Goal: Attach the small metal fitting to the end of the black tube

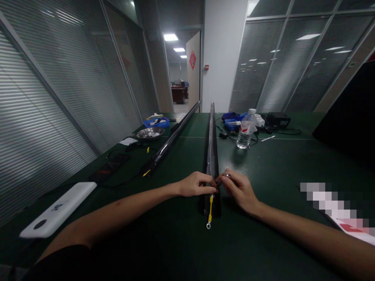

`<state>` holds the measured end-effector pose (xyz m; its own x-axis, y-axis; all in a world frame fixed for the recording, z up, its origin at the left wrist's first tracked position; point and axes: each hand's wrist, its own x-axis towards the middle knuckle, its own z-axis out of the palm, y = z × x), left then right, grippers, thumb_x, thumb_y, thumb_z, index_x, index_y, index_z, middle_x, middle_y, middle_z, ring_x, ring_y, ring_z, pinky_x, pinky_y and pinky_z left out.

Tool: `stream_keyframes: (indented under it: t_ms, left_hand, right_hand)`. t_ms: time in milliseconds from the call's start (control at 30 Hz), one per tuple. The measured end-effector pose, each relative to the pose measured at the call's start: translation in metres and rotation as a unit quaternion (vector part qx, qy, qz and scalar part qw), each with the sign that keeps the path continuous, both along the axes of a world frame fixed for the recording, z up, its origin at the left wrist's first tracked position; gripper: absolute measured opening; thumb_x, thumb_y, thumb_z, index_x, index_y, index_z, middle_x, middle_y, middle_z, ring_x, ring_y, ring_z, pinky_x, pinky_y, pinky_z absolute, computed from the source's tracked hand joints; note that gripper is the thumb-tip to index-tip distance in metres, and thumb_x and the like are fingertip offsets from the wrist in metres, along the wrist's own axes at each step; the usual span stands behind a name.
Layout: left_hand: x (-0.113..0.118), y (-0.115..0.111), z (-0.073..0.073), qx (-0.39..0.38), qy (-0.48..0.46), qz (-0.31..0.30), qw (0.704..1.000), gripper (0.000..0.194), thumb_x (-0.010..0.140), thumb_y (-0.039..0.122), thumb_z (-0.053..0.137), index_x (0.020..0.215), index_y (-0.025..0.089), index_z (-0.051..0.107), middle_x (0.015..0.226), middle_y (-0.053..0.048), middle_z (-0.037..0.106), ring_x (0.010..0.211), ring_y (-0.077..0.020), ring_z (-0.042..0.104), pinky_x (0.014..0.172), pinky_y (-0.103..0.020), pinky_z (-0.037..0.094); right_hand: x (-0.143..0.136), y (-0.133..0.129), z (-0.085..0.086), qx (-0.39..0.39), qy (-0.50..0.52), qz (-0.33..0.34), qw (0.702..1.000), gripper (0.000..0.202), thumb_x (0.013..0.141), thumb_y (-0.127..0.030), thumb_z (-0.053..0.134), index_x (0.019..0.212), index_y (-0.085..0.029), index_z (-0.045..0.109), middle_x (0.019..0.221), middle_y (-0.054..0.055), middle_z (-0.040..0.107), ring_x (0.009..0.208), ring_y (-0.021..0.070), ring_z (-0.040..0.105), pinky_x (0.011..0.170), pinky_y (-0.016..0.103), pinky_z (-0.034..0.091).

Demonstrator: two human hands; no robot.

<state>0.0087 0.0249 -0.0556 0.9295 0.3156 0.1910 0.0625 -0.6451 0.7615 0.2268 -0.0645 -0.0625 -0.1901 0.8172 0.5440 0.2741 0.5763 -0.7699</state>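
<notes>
1 small shiny piece [227,175] seems pinched in the right grip [238,189]; the left grip [197,184], nearly closed, its hold hidden, crosses the long bar [211,150] on the surface [278,168]. A fingertip slip could drop the piece.

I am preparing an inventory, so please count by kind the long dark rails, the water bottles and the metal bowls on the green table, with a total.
Long dark rails: 2, one at the hands, one further left
Water bottle: 1
Metal bowl: 1
Total: 4
</notes>
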Motion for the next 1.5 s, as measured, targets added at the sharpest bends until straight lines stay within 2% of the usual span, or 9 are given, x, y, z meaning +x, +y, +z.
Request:
stream_keyframes:
  t_ms: [300,533,733,1033,1200,1500]
  left_hand:
    - [0.0003,-0.0006,-0.0009,0.009,0.006,0.011,1.0,0.036,0.103,0.047,0.064,0.101,0.012,0.074,0.086,-0.002,0.062,0.071,-0.0113,0.052,0.064,-0.02,0.036]
    - [0.0003,0.0011,-0.0006,0.005,-0.019,-0.02,1.0,0.032,0.106,0.039,0.06,0.106,0.012,0.076,0.096,-0.006,0.068,0.086,-0.0162,0.063,0.077,-0.022,0.044]
    - [0.0001,0.0011,0.0,-0.006,-0.01,-0.019,1.0,0.033,0.106,0.041,0.059,0.106,0.013,0.076,0.099,-0.007,0.069,0.093,-0.0183,0.065,0.085,-0.025,0.047]
    - [0.0003,0.001,-0.0013,0.012,0.004,-0.001,1.0,0.035,0.103,0.044,0.063,0.103,0.011,0.074,0.089,-0.003,0.064,0.073,-0.0125,0.055,0.065,-0.021,0.038]
    - [0.0001,0.0005,-0.0014,0.014,0.006,0.008,1.0,0.04,0.103,0.049,0.062,0.102,0.011,0.074,0.088,-0.003,0.064,0.072,-0.0118,0.054,0.064,-0.021,0.037]
    - [0.0001,0.0006,0.0003,-0.008,0.001,-0.007,1.0,0.035,0.105,0.043,0.06,0.106,0.012,0.076,0.097,-0.007,0.068,0.088,-0.0177,0.063,0.079,-0.023,0.046]
  right_hand:
    - [-0.0003,0.0022,0.0006,0.005,-0.017,0.013,1.0,0.038,0.109,-0.038,0.052,0.078,-0.019,0.063,0.072,-0.001,0.054,0.062,0.0141,0.052,0.06,0.027,0.04]
    - [-0.0012,0.0015,0.0023,-0.004,-0.017,0.007,1.0,0.037,0.107,-0.044,0.056,0.082,-0.019,0.066,0.072,-0.001,0.054,0.061,0.0138,0.05,0.058,0.027,0.04]
    - [-0.0017,0.0008,0.003,-0.023,-0.004,0.011,1.0,0.039,0.106,-0.049,0.058,0.081,-0.019,0.066,0.072,-0.001,0.054,0.059,0.0136,0.049,0.055,0.027,0.04]
    - [-0.0012,0.0004,0.0027,0.002,-0.009,0.007,1.0,0.041,0.109,-0.045,0.051,0.082,-0.019,0.067,0.072,0.0,0.054,0.059,0.0145,0.052,0.057,0.028,0.041]
    - [-0.0015,0.0008,0.0026,0.007,-0.018,0.009,1.0,0.041,0.109,-0.042,0.052,0.078,-0.019,0.065,0.072,0.0,0.054,0.062,0.0147,0.052,0.059,0.028,0.041]
    - [-0.0011,0.0007,0.0035,-0.005,-0.012,0.011,1.0,0.04,0.107,-0.049,0.056,0.081,-0.019,0.067,0.072,0.0,0.056,0.061,0.0149,0.051,0.058,0.028,0.041]
